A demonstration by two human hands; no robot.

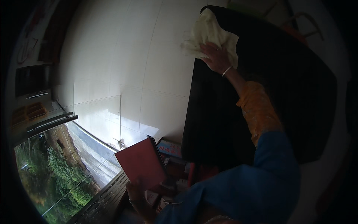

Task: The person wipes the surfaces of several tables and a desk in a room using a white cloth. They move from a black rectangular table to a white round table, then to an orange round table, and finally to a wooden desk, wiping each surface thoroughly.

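Observation:
My right hand [217, 58] presses a crumpled cream cloth [209, 28] onto the far left corner of a large black surface [223, 123]. Part of the cloth hangs past that surface's left edge. A bangle circles the wrist, and the forearm wears an orange sleeve. Lower down, my left hand [137, 194] grips a flat red book [141, 162] by its near edge, with the dark spine side turned right. Shadow hides some of the left fingers.
Below the black surface, beside the book, are several small boxes and a box with a colourful printed cover [169, 147]. A glass panel [100, 112] and a dark slatted ledge [99, 198] are at left, with greenery outside. Pale floor tiles [156, 71] lie beyond.

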